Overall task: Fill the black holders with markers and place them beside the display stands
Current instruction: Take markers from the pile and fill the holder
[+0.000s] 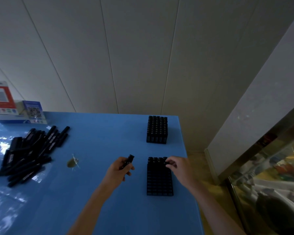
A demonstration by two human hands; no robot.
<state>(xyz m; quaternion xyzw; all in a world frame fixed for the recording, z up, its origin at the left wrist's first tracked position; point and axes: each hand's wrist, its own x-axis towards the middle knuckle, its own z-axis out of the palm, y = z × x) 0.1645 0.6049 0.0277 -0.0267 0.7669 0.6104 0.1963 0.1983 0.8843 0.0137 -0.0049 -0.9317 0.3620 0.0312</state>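
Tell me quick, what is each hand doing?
Left hand: fingers curled around a black marker, holding it above the table.
Right hand: pinching a marker at the far row of the near holder.

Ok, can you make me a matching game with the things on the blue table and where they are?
Things:
1. loose markers
2. full holder
3. nearly empty holder
4. single marker

Places:
A. under the right hand
B. in the left hand
C. piled at the table's left
D. far right edge of the table

Pairs: 1-C, 2-D, 3-A, 4-B
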